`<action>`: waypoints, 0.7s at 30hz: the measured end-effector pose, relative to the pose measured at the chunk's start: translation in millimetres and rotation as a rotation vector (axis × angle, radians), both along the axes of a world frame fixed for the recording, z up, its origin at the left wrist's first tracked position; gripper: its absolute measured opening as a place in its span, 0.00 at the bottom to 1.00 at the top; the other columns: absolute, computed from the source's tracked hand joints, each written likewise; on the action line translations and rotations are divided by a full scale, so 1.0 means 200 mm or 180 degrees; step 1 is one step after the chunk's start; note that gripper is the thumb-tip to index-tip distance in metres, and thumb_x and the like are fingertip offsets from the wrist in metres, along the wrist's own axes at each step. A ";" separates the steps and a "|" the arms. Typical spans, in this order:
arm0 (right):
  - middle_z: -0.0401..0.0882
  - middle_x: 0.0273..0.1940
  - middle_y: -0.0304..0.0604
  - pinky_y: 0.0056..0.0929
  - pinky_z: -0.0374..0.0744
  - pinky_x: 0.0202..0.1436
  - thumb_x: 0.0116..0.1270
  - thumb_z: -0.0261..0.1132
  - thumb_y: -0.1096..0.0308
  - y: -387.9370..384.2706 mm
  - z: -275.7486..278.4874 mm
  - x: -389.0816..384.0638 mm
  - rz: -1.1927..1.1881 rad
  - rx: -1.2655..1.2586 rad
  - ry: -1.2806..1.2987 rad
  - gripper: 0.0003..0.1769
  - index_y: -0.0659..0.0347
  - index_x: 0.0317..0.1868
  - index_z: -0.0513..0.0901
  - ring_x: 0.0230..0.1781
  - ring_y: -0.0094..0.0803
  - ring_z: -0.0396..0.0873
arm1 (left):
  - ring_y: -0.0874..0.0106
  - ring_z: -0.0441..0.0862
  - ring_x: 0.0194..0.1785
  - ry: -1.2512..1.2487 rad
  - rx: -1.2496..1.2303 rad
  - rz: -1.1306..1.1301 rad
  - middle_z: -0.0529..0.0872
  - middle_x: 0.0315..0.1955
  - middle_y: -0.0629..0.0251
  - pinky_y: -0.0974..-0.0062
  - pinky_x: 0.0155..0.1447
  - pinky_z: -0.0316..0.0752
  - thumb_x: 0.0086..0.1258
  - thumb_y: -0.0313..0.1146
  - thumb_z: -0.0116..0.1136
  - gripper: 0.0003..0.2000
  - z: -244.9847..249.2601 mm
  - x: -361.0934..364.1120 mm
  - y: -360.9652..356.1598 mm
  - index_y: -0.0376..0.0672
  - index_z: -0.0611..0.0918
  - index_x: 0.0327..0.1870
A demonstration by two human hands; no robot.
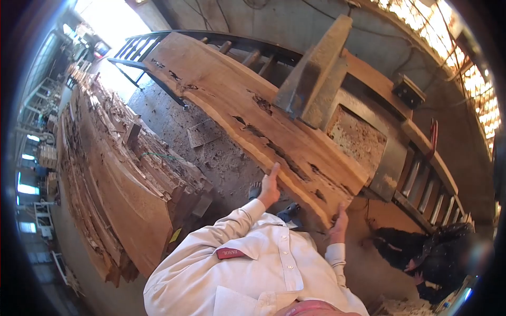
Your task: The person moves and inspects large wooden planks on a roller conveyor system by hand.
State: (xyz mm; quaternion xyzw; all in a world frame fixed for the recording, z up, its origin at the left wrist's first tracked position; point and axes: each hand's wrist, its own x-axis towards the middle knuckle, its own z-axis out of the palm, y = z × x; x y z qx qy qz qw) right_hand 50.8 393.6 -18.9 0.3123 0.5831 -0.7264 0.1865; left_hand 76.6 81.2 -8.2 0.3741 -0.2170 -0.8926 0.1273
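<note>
A long wooden slab (221, 89) with a wavy edge and dark cracks and holes lies on a roller stand, slanting from the far left down to me. My left hand (270, 187) is closed on its near wavy edge, thumb on top and the other fingers mostly hidden. At the slab's near end, my right hand (338, 226) grips the corner, its fingers partly hidden by the wood. A tall metal machine guard (319, 73) stands over the slab's far side, beside a metal machine table (387, 176).
Stacked rough slabs (124, 189) stand on the left. Wood dust and scraps litter the floor (195, 142). More rollers (421, 187) continue on the right, with red handles (433, 138) above them. A person in dark clothes (427, 258) is at the lower right.
</note>
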 end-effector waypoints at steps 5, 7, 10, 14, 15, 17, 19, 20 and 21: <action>0.87 0.44 0.38 0.28 0.81 0.41 0.77 0.67 0.48 0.43 0.12 -0.19 -0.0225 0.0121 0.0265 0.25 0.65 0.53 0.86 0.40 0.27 0.84 | 0.65 0.84 0.62 0.0120 0.0243 -0.1022 0.85 0.61 0.62 0.59 0.67 0.79 0.81 0.39 0.60 0.18 -0.02 -0.06 0.32 0.41 0.78 0.65; 0.87 0.44 0.38 0.27 0.80 0.42 0.77 0.67 0.48 0.57 0.05 -0.24 -0.0210 0.0529 0.0424 0.25 0.65 0.53 0.86 0.40 0.26 0.84 | 0.61 0.84 0.63 0.0423 0.0258 -0.1789 0.85 0.62 0.55 0.59 0.68 0.80 0.82 0.41 0.58 0.20 0.07 -0.08 0.38 0.36 0.77 0.66; 0.87 0.47 0.34 0.25 0.79 0.49 0.78 0.66 0.51 0.72 0.06 -0.26 -0.0601 0.0290 0.0661 0.22 0.63 0.57 0.86 0.46 0.26 0.83 | 0.60 0.85 0.61 0.0561 0.0164 -0.2676 0.85 0.60 0.50 0.61 0.67 0.82 0.83 0.43 0.56 0.23 0.05 -0.11 0.40 0.30 0.77 0.66; 0.88 0.51 0.36 0.26 0.81 0.52 0.80 0.64 0.51 0.92 -0.03 -0.14 -0.0835 -0.0073 0.0494 0.23 0.62 0.60 0.84 0.49 0.27 0.84 | 0.52 0.84 0.64 0.0307 -0.0053 -0.3212 0.81 0.61 0.35 0.59 0.69 0.81 0.84 0.44 0.54 0.27 0.07 -0.14 0.33 0.23 0.74 0.67; 0.87 0.52 0.37 0.26 0.82 0.50 0.80 0.63 0.50 0.93 -0.02 -0.09 -0.0854 -0.0170 0.0522 0.23 0.62 0.60 0.84 0.49 0.27 0.85 | 0.59 0.88 0.58 0.0126 -0.0113 -0.3152 0.88 0.54 0.50 0.64 0.62 0.86 0.83 0.43 0.57 0.23 0.08 -0.14 0.30 0.28 0.79 0.63; 0.87 0.53 0.37 0.27 0.85 0.42 0.79 0.64 0.47 0.85 0.02 -0.02 -0.0684 -0.0140 0.0769 0.26 0.62 0.61 0.84 0.46 0.28 0.86 | 0.59 0.88 0.57 0.0508 -0.0380 -0.2969 0.89 0.51 0.52 0.64 0.62 0.86 0.82 0.43 0.59 0.23 0.10 -0.11 0.21 0.29 0.80 0.62; 0.87 0.52 0.38 0.28 0.86 0.39 0.78 0.64 0.46 0.75 0.13 0.02 -0.0543 0.0050 0.0461 0.28 0.63 0.61 0.83 0.45 0.28 0.86 | 0.59 0.89 0.55 0.0651 -0.1158 -0.2781 0.89 0.50 0.54 0.65 0.60 0.86 0.81 0.42 0.60 0.21 0.06 -0.08 0.08 0.31 0.80 0.61; 0.87 0.52 0.39 0.28 0.86 0.38 0.78 0.64 0.45 0.72 0.17 0.04 -0.0516 0.0148 0.0310 0.29 0.64 0.62 0.82 0.44 0.28 0.87 | 0.59 0.89 0.54 0.0525 -0.1163 -0.2399 0.89 0.50 0.54 0.64 0.60 0.86 0.80 0.42 0.60 0.21 0.03 -0.08 0.02 0.32 0.80 0.61; 0.87 0.50 0.40 0.30 0.87 0.36 0.77 0.64 0.44 0.70 0.15 0.03 -0.0559 0.0459 0.0480 0.30 0.64 0.60 0.83 0.41 0.28 0.87 | 0.59 0.89 0.53 0.0412 -0.1185 -0.2020 0.88 0.50 0.54 0.63 0.59 0.86 0.80 0.43 0.61 0.21 0.00 -0.08 -0.04 0.33 0.79 0.61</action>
